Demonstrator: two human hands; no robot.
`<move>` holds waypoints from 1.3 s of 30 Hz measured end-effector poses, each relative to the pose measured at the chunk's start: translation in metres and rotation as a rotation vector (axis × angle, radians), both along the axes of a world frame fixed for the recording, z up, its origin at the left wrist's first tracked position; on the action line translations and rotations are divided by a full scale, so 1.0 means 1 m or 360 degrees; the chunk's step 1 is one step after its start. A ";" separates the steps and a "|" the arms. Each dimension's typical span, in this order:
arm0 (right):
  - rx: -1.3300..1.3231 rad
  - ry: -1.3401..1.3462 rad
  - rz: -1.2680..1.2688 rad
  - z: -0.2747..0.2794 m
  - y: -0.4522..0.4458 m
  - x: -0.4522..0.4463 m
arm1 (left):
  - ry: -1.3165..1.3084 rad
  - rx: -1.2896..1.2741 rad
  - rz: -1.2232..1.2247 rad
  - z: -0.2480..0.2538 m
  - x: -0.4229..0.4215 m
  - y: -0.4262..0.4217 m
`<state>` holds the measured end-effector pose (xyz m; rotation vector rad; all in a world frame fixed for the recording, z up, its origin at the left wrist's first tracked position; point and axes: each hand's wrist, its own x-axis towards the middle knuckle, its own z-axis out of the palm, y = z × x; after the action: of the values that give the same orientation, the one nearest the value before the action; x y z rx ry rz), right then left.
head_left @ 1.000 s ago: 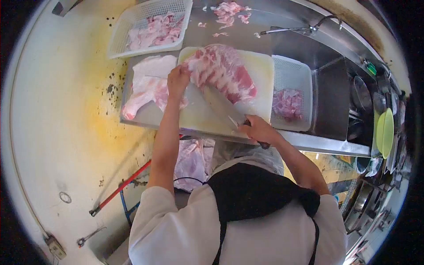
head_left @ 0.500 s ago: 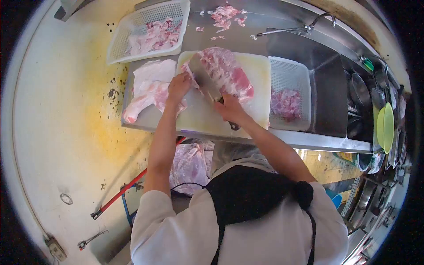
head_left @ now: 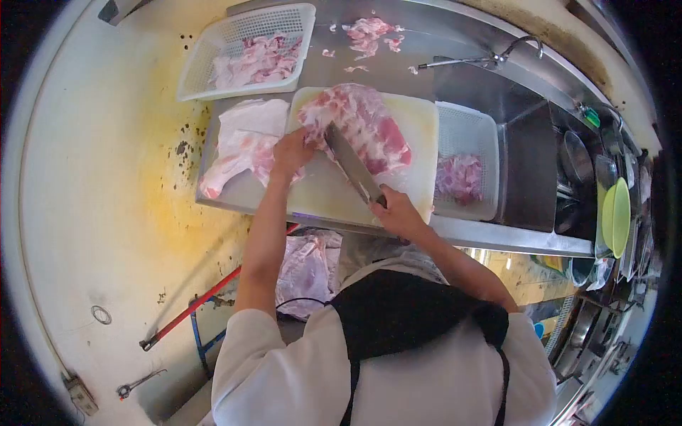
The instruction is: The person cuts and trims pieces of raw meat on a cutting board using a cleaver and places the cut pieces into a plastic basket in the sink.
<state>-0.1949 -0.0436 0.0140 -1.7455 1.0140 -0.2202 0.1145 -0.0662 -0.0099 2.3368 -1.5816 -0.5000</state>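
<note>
A large slab of raw meat (head_left: 362,128) lies on the white cutting board (head_left: 419,117). My left hand (head_left: 292,151) is closed on the slab's left edge. In my right hand (head_left: 400,211) is the handle of a wide cleaver (head_left: 352,162), its blade tilted up and leftward with the tip at the meat's lower left part. Just left of the board, a leg piece with pale skin (head_left: 249,138) rests on the steel counter, partly behind my left hand.
A white basket of trimmings (head_left: 305,50) stands at the back left, another basket (head_left: 490,163) right of the board. Small scraps (head_left: 369,32) lie behind the board. Right are a faucet (head_left: 497,58), sink (head_left: 529,170) and green bowl (head_left: 616,218). More meat (head_left: 307,270) hangs below the counter edge.
Half a second ago the cleaver blade stood higher over the meat; my right hand has since drawn it back down and to the right. My left hand stays at the left edge.
</note>
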 end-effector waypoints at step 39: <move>0.0241 -0.0174 -0.1325 0.022 0.078 -0.233 | 0.2063 -0.0597 0.0708 -0.043 0.002 -0.063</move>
<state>-0.4277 0.0345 0.0365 -1.0791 1.5829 -0.7305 0.1160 -0.1295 -0.0525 1.3826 -0.4566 -1.1325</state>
